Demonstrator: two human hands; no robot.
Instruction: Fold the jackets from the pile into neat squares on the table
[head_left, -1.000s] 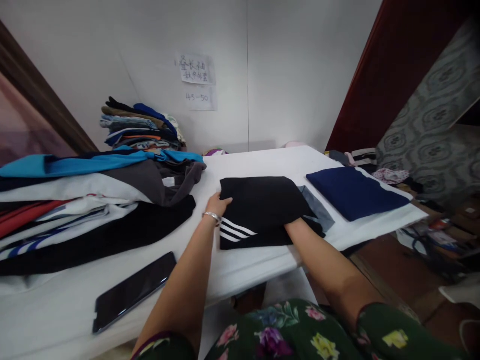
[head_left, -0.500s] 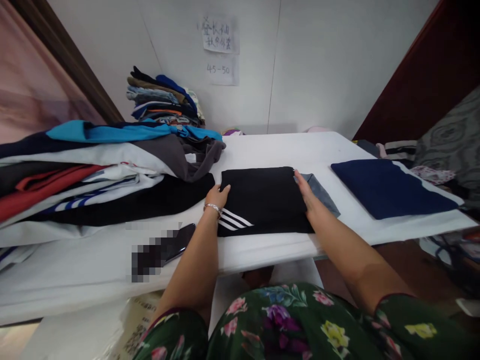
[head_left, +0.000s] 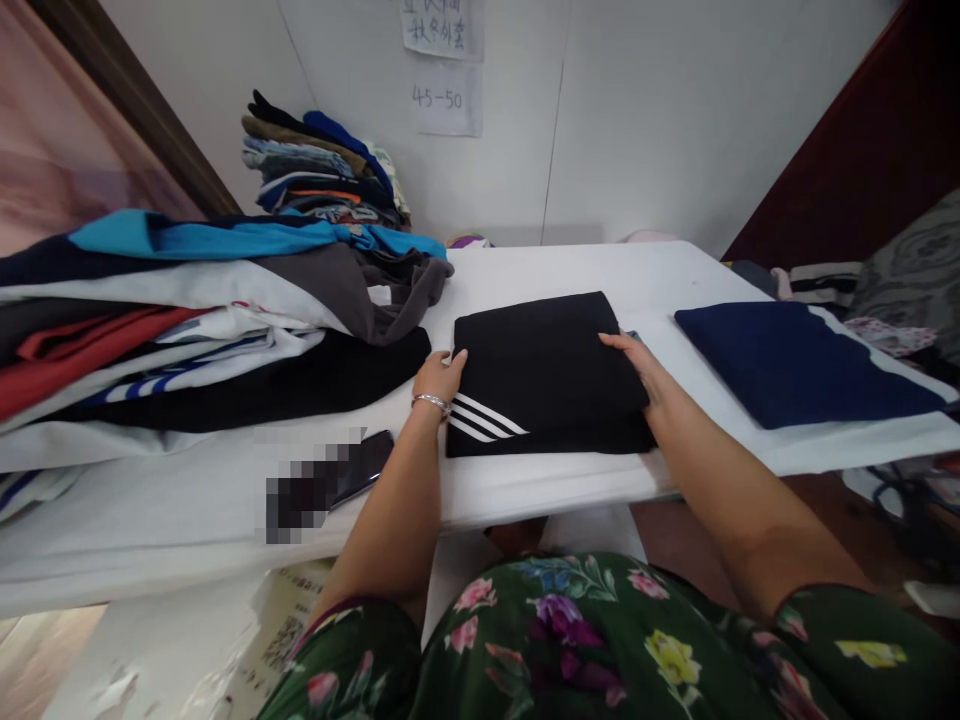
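A folded black garment (head_left: pixel 547 370) with three white diagonal stripes at its lower left corner lies between my hands, its right side raised a little off the white table. My left hand (head_left: pixel 441 378), with a bracelet at the wrist, grips its left edge, thumb on top and fingers partly underneath. At the right edge my right hand (head_left: pixel 634 362) holds it the same way, the fingers mostly hidden below. A small bit of grey-blue cloth (head_left: pixel 632 335) shows just behind the right hand.
Unfolded clothes (head_left: pixel 225 310) are heaped on the left of the white table (head_left: pixel 555 272), with a folded stack (head_left: pixel 322 165) behind. A phone (head_left: pixel 367 465), partly blurred out, lies near the front edge. To the right rests a folded navy garment (head_left: pixel 802 360).
My right hand has slid its fingers under the black garment's right edge and lifted that side. Most of the grey-blue cloth is now hidden. The camera has tilted slightly down.
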